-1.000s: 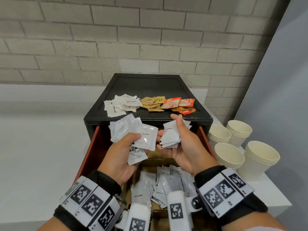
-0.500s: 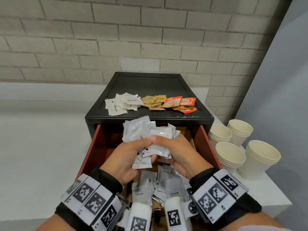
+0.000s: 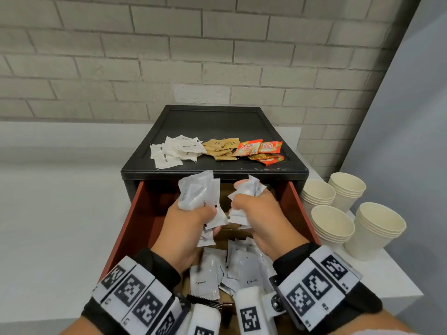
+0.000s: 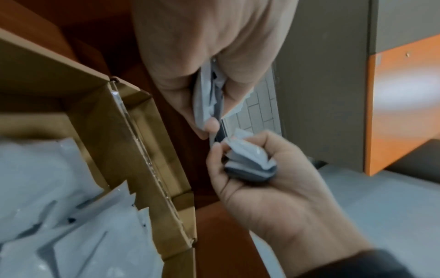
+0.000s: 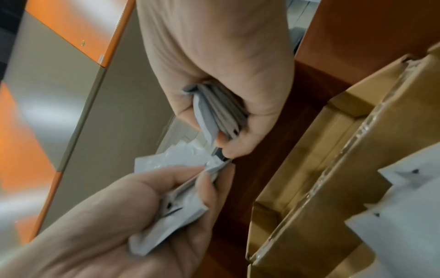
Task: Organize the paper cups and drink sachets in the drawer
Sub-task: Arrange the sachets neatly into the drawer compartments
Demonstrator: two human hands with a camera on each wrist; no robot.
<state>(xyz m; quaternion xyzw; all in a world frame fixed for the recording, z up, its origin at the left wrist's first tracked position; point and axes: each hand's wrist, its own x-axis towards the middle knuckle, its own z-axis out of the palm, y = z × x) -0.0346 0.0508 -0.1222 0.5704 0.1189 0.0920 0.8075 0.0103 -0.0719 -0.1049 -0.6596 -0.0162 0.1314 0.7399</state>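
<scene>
Over the open red drawer (image 3: pixel 135 221), my left hand (image 3: pixel 191 218) grips a bunch of silver-white sachets (image 3: pixel 197 192). Just to its right, my right hand (image 3: pixel 254 209) clutches a smaller bunch (image 3: pixel 249 187). The two fists sit side by side, almost touching. In the left wrist view the left hand's sachets (image 4: pixel 207 94) stick out between curled fingers. The right hand's stack (image 5: pixel 219 111) shows edge-on in the right wrist view. More "Cream" sachets (image 3: pixel 237 267) lie in a cardboard box (image 4: pixel 114 116) inside the drawer. Stacks of paper cups (image 3: pixel 331 221) stand to the right on the white counter.
On the black cabinet top (image 3: pixel 217 122) lie white sugar sachets (image 3: pixel 174 151), brown sachets (image 3: pixel 221 148) and orange sachets (image 3: pixel 260 151). A brick wall is behind, and a grey wall stands close on the right. White counter (image 3: pixel 60 226) stretches to the left.
The hands met over the drawer half a second ago and have since drawn slightly apart. Both now clench their sachets into tight bunches rather than fanned piles.
</scene>
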